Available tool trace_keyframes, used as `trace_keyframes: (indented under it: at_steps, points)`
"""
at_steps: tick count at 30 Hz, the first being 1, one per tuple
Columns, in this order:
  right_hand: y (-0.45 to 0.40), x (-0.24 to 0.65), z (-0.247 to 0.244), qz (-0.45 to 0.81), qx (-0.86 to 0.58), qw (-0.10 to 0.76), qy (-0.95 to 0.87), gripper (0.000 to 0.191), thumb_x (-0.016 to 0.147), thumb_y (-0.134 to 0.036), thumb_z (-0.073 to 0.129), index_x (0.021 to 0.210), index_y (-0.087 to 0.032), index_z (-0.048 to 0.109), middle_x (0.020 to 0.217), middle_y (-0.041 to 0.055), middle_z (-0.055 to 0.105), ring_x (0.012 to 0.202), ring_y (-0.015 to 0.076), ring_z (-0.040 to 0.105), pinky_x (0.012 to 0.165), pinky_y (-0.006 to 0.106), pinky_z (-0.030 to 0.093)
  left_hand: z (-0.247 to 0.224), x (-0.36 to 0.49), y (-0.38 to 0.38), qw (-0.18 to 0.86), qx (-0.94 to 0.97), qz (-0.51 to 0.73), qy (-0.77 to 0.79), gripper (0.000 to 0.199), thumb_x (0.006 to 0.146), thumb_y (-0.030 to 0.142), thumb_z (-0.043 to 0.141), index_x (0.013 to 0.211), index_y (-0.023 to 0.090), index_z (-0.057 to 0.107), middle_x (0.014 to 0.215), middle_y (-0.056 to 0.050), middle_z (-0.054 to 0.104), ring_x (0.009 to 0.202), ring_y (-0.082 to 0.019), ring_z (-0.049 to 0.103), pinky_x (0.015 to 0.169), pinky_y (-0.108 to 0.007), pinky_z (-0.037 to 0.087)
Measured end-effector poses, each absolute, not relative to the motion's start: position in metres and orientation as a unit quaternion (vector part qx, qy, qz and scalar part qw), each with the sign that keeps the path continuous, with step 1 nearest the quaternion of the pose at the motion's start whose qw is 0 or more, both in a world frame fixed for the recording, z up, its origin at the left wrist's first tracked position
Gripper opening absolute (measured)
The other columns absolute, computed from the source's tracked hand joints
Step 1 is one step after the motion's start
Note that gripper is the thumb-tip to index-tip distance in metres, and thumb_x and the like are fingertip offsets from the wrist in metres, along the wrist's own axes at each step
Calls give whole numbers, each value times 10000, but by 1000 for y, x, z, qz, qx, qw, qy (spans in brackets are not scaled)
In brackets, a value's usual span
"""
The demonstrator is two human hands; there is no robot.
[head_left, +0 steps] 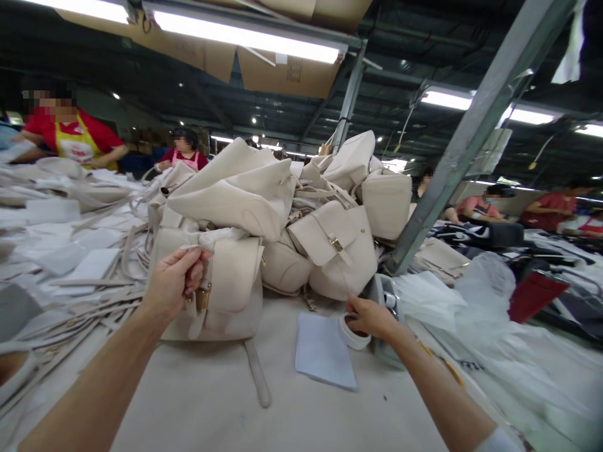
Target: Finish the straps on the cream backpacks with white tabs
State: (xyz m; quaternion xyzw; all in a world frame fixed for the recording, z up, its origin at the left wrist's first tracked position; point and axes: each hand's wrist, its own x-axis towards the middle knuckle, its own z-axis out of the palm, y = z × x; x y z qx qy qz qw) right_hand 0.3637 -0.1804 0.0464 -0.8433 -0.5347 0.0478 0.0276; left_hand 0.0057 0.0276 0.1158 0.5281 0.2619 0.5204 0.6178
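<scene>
My left hand [181, 276] is closed at the front of a beige buckled handbag [235, 282], its fingers gripping near the flap just above the gold buckle [202, 299]. Translucent wrapping [221, 235] pokes out at the top of this bag. A loose beige strap end [258, 373] lies below it on the table [198, 402]. My right hand [374, 317] is over a small round white tub [357, 341] with a brown inside. Its fingertips are drawn together at the rim; whatever they hold is too small to tell. A stack of pale paper sheets [324, 351] lies beside the tub.
A heap of beige bags [235, 188] rises behind. Straps [94, 314] and white pieces [92, 270] cover the left side. At right are a clear container [391, 301], plastic bags [490, 314] and a slanted metal post [471, 144]. Several people [78, 138] work farther back.
</scene>
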Motion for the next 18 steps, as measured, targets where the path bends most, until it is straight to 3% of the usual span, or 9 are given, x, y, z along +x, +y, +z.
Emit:
trace_keyframes:
  at_steps: [3, 7, 12, 16, 18]
  points:
    - [-176, 361, 36, 26, -847, 22, -530, 214, 721, -148, 585, 929, -199, 590, 891, 47, 674, 825, 203, 613, 633, 264, 337, 116, 6, 28, 619, 529, 518, 262, 183, 757, 324, 644, 723, 145, 638, 409, 77, 370, 336, -40, 262, 307, -130, 189]
    - [-174, 357, 42, 1, -842, 22, -539, 71, 783, -153, 566, 824, -195, 606, 852, 49, 685, 832, 203, 624, 655, 265, 351, 117, 5, 25, 623, 532, 512, 259, 183, 756, 322, 644, 723, 142, 637, 416, 78, 376, 340, -41, 267, 304, -128, 193]
    - [-201, 325, 57, -45, -828, 54, -557, 260, 951, -285, 396, 842, -224, 624, 893, 59, 701, 832, 211, 639, 657, 286, 351, 117, 4, 24, 622, 536, 510, 255, 189, 770, 321, 629, 727, 137, 640, 417, 76, 376, 339, -42, 265, 303, -129, 201]
    - [-236, 293, 45, -26, -803, 96, -588, 309, 940, -384, 467, 713, -227, 606, 661, 5, 664, 633, 180, 618, 577, 272, 353, 116, 4, 26, 620, 543, 507, 254, 169, 794, 290, 602, 732, 138, 642, 416, 74, 373, 337, -42, 267, 304, -125, 200]
    - [-246, 284, 33, -3, -777, 107, -620, 245, 920, -364, 523, 761, -224, 645, 725, 14, 691, 682, 180, 639, 608, 265, 405, 116, 4, 27, 618, 544, 507, 253, 169, 805, 280, 589, 729, 139, 643, 416, 73, 371, 336, -42, 269, 305, -123, 199]
